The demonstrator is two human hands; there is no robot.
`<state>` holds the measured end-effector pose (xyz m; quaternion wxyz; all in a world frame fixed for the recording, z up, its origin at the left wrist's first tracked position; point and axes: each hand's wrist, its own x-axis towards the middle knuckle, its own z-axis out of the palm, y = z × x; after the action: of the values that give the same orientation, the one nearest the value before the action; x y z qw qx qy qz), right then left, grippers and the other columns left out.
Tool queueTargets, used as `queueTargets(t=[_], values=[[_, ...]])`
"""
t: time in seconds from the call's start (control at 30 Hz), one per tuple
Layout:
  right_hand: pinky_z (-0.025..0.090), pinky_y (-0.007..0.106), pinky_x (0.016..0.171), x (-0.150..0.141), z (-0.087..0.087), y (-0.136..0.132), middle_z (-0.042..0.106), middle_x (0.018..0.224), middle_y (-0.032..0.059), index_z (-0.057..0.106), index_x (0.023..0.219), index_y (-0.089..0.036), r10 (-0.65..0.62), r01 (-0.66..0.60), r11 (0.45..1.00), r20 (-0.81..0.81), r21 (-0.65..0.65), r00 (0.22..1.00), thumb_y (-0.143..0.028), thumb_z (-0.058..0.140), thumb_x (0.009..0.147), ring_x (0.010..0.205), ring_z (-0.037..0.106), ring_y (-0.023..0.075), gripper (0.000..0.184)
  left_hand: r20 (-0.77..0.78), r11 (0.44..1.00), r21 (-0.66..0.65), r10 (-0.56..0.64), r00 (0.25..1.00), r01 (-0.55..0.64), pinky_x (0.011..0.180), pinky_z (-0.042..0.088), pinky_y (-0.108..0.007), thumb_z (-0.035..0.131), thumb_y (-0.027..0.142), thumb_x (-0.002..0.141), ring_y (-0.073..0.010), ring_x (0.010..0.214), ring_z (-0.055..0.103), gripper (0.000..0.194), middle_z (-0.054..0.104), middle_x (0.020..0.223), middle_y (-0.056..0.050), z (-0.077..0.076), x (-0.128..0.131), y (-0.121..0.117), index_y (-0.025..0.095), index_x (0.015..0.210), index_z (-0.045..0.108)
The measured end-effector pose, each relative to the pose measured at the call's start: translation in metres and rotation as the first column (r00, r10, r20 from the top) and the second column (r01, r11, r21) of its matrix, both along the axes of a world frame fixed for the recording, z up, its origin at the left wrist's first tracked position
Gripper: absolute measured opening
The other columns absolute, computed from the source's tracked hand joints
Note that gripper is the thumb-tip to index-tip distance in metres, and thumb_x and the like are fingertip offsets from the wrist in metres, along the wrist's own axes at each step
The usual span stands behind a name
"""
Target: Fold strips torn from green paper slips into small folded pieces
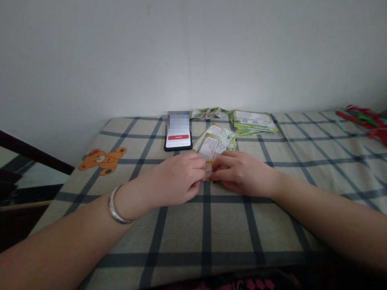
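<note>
Between my two hands is a small printed paper card [208, 170], of which only a strip with a yellow band and red print shows. My left hand [181, 177], with a silver bangle on its wrist, has its fingers curled on the left side of it. My right hand [243, 173] pinches its right side with bent fingers. Just beyond the fingertips, a few green and white printed cards [210, 146] lie overlapping on the checked cloth [181, 237]. My fingers hide most of the held card.
A phone [178, 143] with a lit screen leans near the wall. Right of it lie crumpled or folded green papers [210, 113] and a stack of printed cards [253, 121]. An orange bear picture [102, 161] is at left; red and green material [367, 121] lies far right.
</note>
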<state>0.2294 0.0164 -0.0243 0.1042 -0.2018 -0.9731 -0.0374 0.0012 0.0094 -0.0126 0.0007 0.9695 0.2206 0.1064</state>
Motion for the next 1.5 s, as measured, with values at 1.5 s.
queueTargets(t=[1.5], values=[[0.045, 0.029, 0.076, 0.031, 0.019, 0.001, 0.067, 0.101, 0.0025, 0.073, 0.095, -0.024, -0.096, 0.105, 0.964, 0.045, -0.245, 0.994, -0.012, 0.058, 0.081, 0.087, 0.059, 0.0153, 0.023, 0.012, 0.988, -0.15, 0.028, 1.0, -0.025, 0.076, 0.05, -0.028, 0.055, 0.011, 0.08, -0.0162, 0.084, 0.059, 0.018, 0.064, 0.089, -0.004, -0.002, -0.013, 0.006, 0.019, 0.085, 0.071]])
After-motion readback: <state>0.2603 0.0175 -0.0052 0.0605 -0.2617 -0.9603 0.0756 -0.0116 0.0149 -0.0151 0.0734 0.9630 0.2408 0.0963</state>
